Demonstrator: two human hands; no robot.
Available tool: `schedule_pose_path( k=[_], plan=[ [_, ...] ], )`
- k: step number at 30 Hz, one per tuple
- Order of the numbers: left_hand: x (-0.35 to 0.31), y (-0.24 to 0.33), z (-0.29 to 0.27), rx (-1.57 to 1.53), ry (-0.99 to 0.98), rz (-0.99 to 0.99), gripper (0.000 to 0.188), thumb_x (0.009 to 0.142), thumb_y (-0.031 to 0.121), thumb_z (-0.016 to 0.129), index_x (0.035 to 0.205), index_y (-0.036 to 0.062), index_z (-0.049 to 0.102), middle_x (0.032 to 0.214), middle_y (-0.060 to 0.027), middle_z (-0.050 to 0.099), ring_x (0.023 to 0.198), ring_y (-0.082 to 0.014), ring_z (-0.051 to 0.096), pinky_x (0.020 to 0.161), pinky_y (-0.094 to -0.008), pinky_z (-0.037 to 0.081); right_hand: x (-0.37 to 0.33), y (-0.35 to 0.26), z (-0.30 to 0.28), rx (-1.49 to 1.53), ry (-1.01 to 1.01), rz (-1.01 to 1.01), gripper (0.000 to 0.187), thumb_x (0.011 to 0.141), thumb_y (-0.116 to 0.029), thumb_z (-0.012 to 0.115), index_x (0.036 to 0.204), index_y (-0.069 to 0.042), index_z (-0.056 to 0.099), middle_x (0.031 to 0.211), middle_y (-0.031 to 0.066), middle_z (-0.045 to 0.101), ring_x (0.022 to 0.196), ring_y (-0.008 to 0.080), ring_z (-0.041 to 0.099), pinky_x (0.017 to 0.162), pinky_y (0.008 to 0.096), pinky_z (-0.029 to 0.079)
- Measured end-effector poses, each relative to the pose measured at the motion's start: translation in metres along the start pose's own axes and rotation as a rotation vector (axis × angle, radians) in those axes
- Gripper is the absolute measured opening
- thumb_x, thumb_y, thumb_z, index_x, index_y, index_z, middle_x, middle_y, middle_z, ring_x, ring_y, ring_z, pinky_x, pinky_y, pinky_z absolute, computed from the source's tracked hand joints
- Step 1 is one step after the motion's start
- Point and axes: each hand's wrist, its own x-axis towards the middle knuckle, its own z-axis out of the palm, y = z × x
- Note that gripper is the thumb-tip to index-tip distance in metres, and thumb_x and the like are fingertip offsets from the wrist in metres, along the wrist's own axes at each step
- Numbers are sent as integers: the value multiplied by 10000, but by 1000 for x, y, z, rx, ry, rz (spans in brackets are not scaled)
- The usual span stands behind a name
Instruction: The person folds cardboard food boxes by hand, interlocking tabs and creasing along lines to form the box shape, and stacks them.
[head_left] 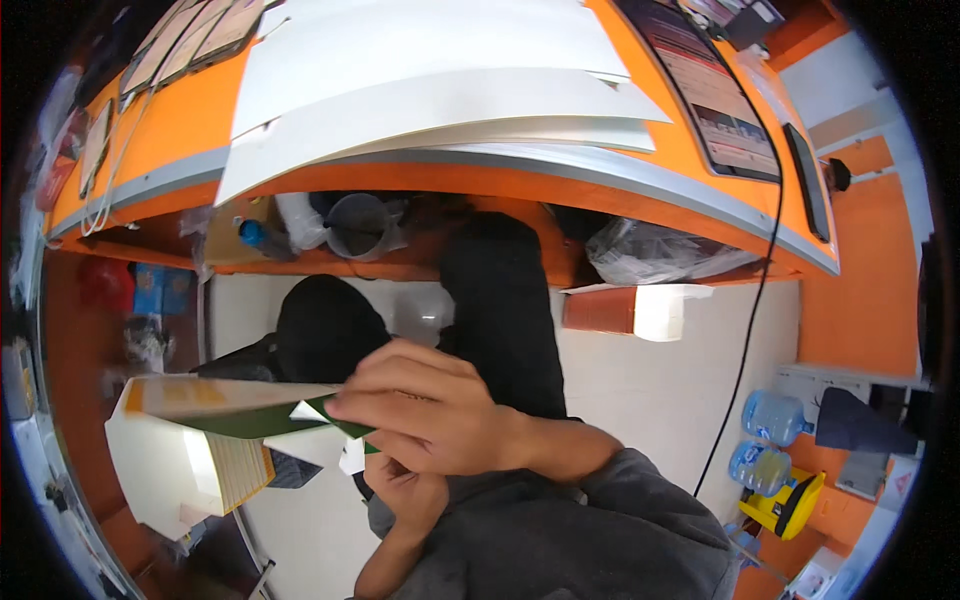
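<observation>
My right hand is closed in a pinch on the right end of a thin sheet, green below and pale with orange patches on its upper face. The sheet stretches left from the fingers, slightly bowed. A small white flap sticks up beside the fingertips, and another white scrap hangs just under them. Below and partly behind the right hand, my left hand has its fingers bent in; what they grip is hidden. Under the sheet's left part stands an open white carton with a row of yellowish edges inside.
Large white sheets overhang the front edge of an orange desk. A tablet lies at right, with a black cable hanging down. Beneath are a bin and a brown box. Water bottles stand right.
</observation>
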Motion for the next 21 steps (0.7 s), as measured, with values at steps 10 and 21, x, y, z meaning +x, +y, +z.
schedule_pose_path(
  k=[10, 21],
  plan=[
    [24, -3, -23, 81, -1, 187, 359, 915, 1, 682, 1257, -15, 574, 1160, -122, 656, 1062, -174, 630, 883, -317, 506, 1, -17, 0, -262, -221, -262, 233, 710, -66, 765, 930, 10, 757, 949, 112, 709, 893, 276, 708, 738, 386, 598],
    [30, 7, -33, 25, -77, 116, 373, 949, 35, 645, 1306, -20, 551, 1227, -137, 631, 1111, -199, 617, 929, -352, 498, -22, -32, 19, -118, -131, -24, 231, 733, 28, 800, 956, 33, 740, 932, 146, 720, 930, 295, 751, 813, 355, 642]
  ],
)
